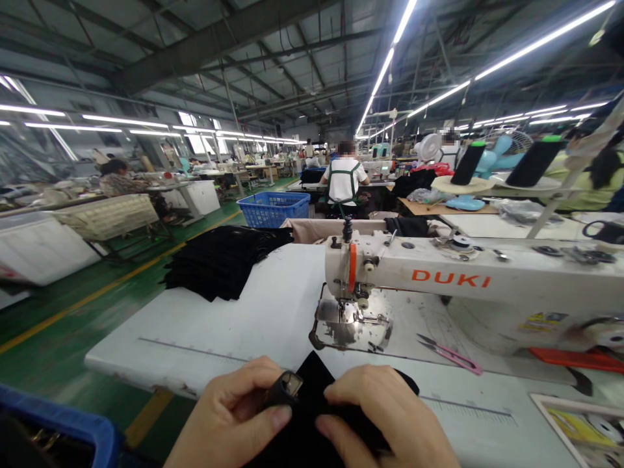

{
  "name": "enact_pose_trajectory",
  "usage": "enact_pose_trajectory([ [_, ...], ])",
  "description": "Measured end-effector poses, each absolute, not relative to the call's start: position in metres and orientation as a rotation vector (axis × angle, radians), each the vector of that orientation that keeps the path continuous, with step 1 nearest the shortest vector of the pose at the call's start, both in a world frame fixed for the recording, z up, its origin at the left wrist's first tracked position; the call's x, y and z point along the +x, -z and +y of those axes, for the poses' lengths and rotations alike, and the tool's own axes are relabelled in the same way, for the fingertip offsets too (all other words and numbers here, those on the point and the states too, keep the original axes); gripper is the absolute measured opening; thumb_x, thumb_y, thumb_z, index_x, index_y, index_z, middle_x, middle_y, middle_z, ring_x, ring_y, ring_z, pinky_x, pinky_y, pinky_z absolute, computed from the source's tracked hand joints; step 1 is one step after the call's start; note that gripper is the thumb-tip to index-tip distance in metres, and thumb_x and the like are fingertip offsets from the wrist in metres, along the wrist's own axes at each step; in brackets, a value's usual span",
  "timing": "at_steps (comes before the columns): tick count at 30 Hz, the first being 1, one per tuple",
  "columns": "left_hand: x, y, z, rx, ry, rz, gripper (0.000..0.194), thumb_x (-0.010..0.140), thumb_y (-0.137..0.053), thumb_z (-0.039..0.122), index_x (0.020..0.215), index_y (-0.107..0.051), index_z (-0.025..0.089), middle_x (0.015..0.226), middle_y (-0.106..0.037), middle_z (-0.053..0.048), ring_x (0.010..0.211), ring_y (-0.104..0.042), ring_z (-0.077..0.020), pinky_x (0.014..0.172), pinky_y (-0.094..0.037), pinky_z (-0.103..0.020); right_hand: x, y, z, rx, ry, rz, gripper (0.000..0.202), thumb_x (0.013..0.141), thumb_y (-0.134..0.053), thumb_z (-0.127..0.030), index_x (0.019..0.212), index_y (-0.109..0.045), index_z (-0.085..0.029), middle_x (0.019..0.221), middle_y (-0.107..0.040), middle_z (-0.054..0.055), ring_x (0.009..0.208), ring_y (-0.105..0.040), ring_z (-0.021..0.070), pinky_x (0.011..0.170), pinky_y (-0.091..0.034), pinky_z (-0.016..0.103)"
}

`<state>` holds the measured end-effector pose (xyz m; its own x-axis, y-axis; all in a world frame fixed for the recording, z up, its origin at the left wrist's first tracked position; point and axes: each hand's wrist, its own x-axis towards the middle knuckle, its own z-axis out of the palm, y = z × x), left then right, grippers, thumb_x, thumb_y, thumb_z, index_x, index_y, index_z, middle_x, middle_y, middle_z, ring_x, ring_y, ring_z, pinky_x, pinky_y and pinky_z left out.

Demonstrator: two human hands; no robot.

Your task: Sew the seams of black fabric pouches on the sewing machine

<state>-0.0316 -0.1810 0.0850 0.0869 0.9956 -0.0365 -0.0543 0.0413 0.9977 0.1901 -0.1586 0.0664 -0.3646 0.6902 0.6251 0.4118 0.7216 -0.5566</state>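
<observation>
In front of the sewing machine [458, 273], my left hand [238, 416] is closed, its thumb and forefinger pinching a small dark piece with a shiny squarish end [288, 387]; its exact kind is unclear. Black fabric [312, 383] lies between my hands, one pointed corner toward the machine. My right hand [385, 416] pinches this fabric between thumb and fingers, and part of the cloth is hidden behind it. Both hands are at the table's near edge, short of the presser foot [347, 312].
Pink thread snips [451, 354] lie right of the needle plate on the white table [195, 331]. A stack of black fabric pieces [214, 260] rests at the far left corner. Blue baskets [275, 207] stand beyond and at lower left. Thread cones [533, 161] rise behind the machine; a person [344, 179] sits ahead.
</observation>
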Motion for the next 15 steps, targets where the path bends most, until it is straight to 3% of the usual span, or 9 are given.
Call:
enact_pose_trajectory([
  [7,-0.0347,-0.0875,-0.1820,1.295,-1.112,1.126,0.006,0.077,-0.078,0.028,0.078,-0.076,0.022,0.078,-0.059,0.000,0.075,-0.056,-0.0158,0.070,-0.047,-0.023,0.1896,-0.0676,-0.1566,-0.853,-0.477,-2.040,0.024,0.082,-0.072,-0.013,0.097,-0.065,-0.029,0.088,-0.068,-0.005,0.080,-0.063,0.0161,0.070,-0.048,0.028],
  [15,-0.0306,-0.0912,-0.1866,1.427,-1.152,1.197,0.010,0.076,-0.076,0.029,0.071,-0.073,0.021,0.071,-0.058,-0.001,0.069,-0.053,-0.0161,0.064,-0.042,-0.024,0.1947,-0.0708,-0.1557,-0.732,-0.345,-2.125,0.017,0.086,-0.071,-0.016,0.096,-0.062,-0.027,0.087,-0.068,-0.004,0.081,-0.064,0.0157,0.075,-0.049,0.029],
])
